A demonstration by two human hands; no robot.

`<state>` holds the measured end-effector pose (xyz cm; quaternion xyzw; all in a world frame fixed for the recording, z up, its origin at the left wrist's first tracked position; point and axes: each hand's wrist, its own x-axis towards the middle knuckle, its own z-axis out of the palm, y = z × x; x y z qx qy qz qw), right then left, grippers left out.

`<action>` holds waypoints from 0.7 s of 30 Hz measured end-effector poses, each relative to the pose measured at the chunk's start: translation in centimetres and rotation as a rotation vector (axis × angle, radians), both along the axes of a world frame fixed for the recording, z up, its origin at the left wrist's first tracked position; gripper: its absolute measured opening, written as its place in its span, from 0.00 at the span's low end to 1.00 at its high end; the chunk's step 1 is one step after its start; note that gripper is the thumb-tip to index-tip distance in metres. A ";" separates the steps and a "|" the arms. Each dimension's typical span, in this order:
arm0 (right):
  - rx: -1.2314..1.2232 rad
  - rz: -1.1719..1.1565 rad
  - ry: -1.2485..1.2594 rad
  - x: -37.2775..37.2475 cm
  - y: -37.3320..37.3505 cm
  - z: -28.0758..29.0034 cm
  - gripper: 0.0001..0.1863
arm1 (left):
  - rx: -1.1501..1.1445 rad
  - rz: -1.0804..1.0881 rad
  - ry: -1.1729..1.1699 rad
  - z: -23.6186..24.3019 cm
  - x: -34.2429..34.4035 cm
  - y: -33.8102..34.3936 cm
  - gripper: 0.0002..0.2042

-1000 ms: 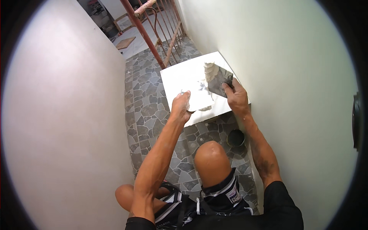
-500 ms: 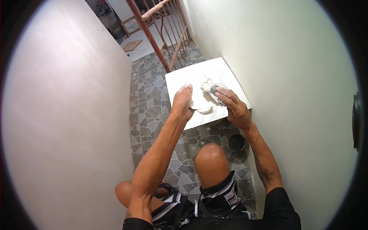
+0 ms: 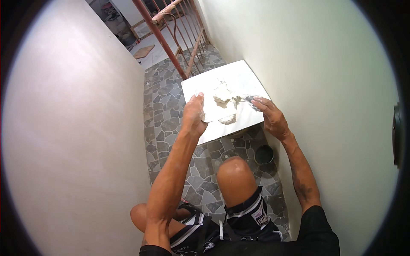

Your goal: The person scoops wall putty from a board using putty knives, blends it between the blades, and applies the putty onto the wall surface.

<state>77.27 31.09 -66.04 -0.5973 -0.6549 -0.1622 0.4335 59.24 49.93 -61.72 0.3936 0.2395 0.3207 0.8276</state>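
A lump of white paste (image 3: 223, 101) sits near the middle of a white square board (image 3: 239, 79), which lies flat on the stone-pattern floor (image 3: 164, 111) at about twelve o'clock from the person's raised knee (image 3: 235, 175). The left hand (image 3: 194, 114) rests on the board's near left edge at nine o'clock from the paste, fingers curled over a flat smear of the same white stuff, gripping nothing that can be made out. The right hand (image 3: 270, 116) is at three o'clock from the paste, closed on a small flat scraper (image 3: 252, 102) whose blade points in toward the lump and touches its edge. A small dark round tub (image 3: 264, 154) stands on the floor just beside the wall, at five o'clock from the board and near the right forearm. At eleven o'clock beyond the board rises a rust-red metal railing (image 3: 171, 40) with a wooden handrail. Pale walls (image 3: 72, 128) close in on both sides, the right one just beside the board.
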 end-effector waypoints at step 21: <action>0.329 0.406 0.117 -8.8 3.1 4.3 0.24 | -0.291 -0.073 -0.188 -1.0 -4.3 -1.3 0.14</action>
